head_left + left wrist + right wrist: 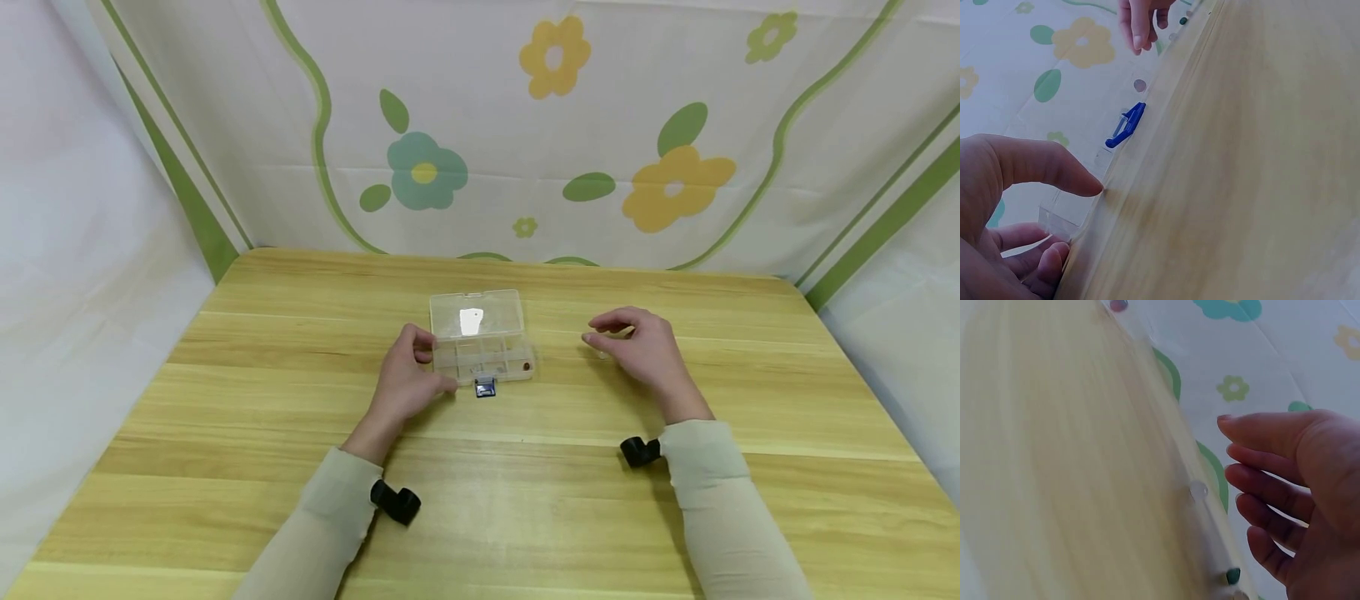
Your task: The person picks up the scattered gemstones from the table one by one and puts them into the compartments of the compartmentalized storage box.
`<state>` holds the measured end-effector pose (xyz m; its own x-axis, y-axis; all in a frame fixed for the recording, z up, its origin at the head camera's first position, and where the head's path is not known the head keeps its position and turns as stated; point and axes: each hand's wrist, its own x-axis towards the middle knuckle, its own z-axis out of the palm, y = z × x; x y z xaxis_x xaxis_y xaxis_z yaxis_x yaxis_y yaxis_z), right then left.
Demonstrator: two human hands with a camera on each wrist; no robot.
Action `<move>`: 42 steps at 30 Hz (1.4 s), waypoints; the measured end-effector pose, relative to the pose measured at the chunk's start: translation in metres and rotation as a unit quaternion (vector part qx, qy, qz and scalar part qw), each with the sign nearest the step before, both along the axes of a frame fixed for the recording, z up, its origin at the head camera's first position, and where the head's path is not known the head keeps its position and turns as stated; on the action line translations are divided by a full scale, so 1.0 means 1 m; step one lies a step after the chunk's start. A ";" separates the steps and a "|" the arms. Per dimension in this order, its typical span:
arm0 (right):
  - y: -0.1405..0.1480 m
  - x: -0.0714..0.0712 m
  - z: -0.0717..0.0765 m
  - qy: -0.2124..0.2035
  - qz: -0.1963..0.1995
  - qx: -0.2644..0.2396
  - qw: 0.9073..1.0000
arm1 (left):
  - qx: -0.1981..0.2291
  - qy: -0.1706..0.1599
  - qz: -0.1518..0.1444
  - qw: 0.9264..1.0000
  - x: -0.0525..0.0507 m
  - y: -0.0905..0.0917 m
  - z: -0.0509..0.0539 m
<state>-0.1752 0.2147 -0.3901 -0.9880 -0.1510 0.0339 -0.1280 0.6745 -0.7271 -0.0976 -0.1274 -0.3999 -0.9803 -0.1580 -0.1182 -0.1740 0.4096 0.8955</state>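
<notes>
A clear plastic compartment box [480, 358] stands on the table with its lid [487, 312] raised at the back and a blue latch [485, 387] at its front. My left hand [405, 379] holds the box's left end, thumb at the front corner and fingers at the far side. A reddish-brown bead [527, 367] lies in its right compartment. To the right, my right hand [637, 342] hovers over the table, holding nothing visible, with its fingers loosely bent. Near those fingers are a clear bead [1199, 490] and a dark green bead [1233, 575].
The wooden table [525, 500] reaches back to a white cloth [487, 125] printed with flowers. More cloth hangs at both sides. Black mounts are strapped at both wrists. Another pale bead [1240, 596] shows at the lower edge of the right wrist view.
</notes>
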 end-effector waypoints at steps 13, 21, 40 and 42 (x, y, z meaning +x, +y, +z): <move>0.031 -0.003 -0.008 -0.022 0.025 0.037 0.999 | 0.004 0.000 0.001 1.000 0.000 0.000 0.000; 0.036 -0.004 -0.013 -0.024 0.039 0.042 0.998 | 0.004 -0.002 0.000 1.000 0.000 0.000 0.000; 0.036 -0.004 -0.017 -0.008 0.051 0.027 0.998 | -0.007 0.000 -0.002 1.000 0.001 0.000 0.000; 0.035 -0.004 -0.016 -0.009 0.051 0.026 0.998 | -0.007 -0.001 -0.001 1.000 0.001 0.000 0.000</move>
<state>-0.1790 0.2500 -0.4060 -0.9678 -0.2518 0.0050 -0.1846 0.6955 -0.6944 -0.0969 -0.1279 -0.3995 -0.9805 -0.1578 -0.1172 -0.1744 0.4231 0.8891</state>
